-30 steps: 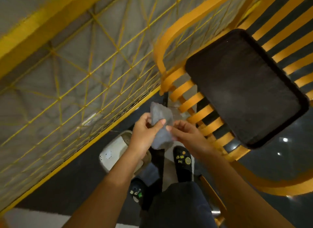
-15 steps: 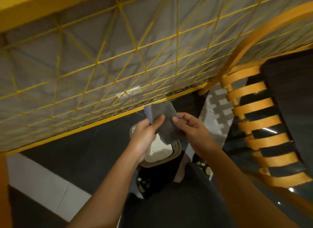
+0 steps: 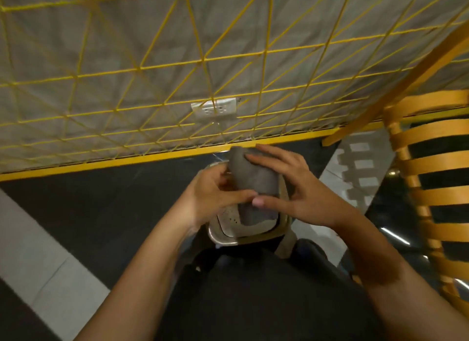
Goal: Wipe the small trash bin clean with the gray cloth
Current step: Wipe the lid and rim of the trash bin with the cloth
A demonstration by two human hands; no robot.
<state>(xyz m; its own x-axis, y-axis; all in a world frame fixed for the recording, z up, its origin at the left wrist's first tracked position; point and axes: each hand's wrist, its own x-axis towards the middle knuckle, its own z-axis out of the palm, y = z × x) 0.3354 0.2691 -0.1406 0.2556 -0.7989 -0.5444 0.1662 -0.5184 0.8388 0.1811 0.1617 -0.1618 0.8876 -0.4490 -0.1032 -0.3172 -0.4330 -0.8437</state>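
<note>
Both hands grip the gray cloth (image 3: 253, 179) just above the small trash bin (image 3: 224, 240). The left hand (image 3: 215, 193) pinches its left edge with curled fingers and thumb, and the right hand (image 3: 304, 196) clasps it between its fingers at the far end and its thumb on the near side. The bin stands on the dark floor (image 3: 101, 201) near the person's legs. A yellow wire grid (image 3: 203, 61) with a wall outlet (image 3: 215, 109) lies beyond, and a yellow slatted chair (image 3: 431, 160) is at right.

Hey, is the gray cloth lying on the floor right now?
No, the left hand and the right hand both hold the gray cloth up above the small trash bin.
</note>
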